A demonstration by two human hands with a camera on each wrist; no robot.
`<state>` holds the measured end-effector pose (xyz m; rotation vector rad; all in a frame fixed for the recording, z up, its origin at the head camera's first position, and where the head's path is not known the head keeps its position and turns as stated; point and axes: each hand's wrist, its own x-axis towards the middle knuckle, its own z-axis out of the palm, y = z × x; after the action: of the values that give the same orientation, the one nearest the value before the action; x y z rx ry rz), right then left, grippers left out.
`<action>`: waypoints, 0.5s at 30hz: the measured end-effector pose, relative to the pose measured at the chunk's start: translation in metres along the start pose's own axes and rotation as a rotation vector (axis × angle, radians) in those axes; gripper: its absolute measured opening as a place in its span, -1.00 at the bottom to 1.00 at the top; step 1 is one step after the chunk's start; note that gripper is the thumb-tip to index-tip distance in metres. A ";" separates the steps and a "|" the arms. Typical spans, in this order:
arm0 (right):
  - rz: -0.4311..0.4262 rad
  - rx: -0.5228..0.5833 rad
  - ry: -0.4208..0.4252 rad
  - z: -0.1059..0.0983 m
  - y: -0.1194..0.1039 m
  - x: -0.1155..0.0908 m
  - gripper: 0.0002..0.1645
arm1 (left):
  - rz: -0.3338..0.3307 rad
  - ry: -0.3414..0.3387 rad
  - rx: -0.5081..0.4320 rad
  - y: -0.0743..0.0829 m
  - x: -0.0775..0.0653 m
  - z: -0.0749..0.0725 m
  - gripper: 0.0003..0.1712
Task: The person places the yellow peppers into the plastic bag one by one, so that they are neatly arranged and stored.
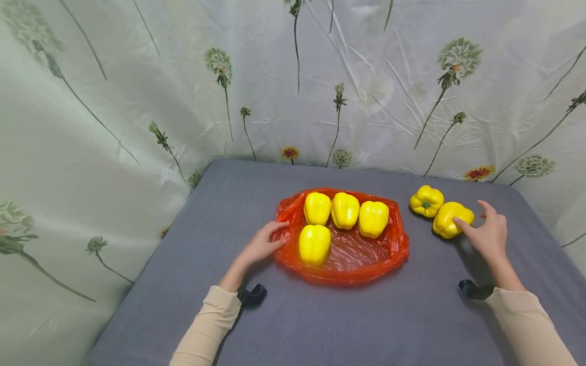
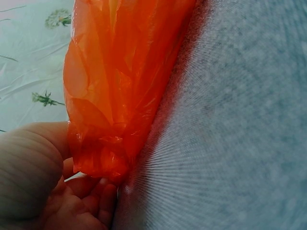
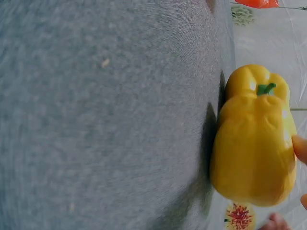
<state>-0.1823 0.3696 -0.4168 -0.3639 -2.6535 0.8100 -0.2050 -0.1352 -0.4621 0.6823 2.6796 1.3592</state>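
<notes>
In the head view a red plastic bag lies opened out, with several yellow bell peppers inside. My left hand holds the bag's left side. The left wrist view shows a gathered corner of the bag between thumb and fingers. At the right, my right hand is spread around a yellow bell pepper on the table. Its thumb reaches the pepper's near side, while the forefinger stands apart from it. Touching that pepper is another bell pepper, its green stem facing me.
A grey cloth-covered table carries everything. Behind and to the left hangs a pale curtain printed with dandelions. Dark wrist straps stick out at both wrists.
</notes>
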 end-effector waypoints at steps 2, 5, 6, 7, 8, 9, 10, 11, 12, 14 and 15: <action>0.019 -0.005 -0.053 0.001 0.003 0.000 -0.10 | 0.003 0.003 -0.001 0.000 0.000 0.000 -0.49; 0.047 -0.005 -0.141 0.001 0.007 0.001 -0.04 | 0.009 0.005 -0.003 0.000 0.001 0.000 -0.49; 0.064 -0.004 -0.172 0.001 0.008 0.001 -0.02 | 0.011 0.006 -0.004 0.000 0.001 0.000 -0.49; 0.077 0.002 -0.196 0.001 0.008 0.001 0.00 | 0.012 0.006 -0.006 0.000 0.001 0.000 -0.49; 0.094 0.014 -0.217 0.001 0.009 0.000 0.02 | 0.014 0.007 -0.006 0.000 0.001 0.000 -0.49; 0.108 0.028 -0.231 0.001 0.009 0.000 0.03 | 0.015 0.007 -0.005 0.000 0.001 0.000 -0.49; 0.120 0.044 -0.239 0.002 0.009 -0.001 0.04 | 0.015 0.007 -0.004 0.000 0.001 0.001 -0.49; 0.127 0.059 -0.242 0.003 0.009 -0.002 0.04 | 0.015 0.007 -0.003 -0.001 0.001 0.001 -0.49; 0.130 0.073 -0.239 0.004 0.009 -0.003 0.03 | 0.015 0.007 -0.002 0.000 0.001 0.001 -0.49; 0.135 0.104 -0.229 0.006 0.009 -0.004 0.01 | 0.015 0.008 -0.002 0.000 0.000 0.001 -0.49; 0.137 0.121 -0.221 0.007 0.009 -0.005 0.00 | 0.012 0.006 -0.004 0.001 0.000 0.001 -0.49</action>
<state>-0.1795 0.3719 -0.4288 -0.4520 -2.7875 1.1066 -0.2049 -0.1344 -0.4620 0.6960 2.6809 1.3714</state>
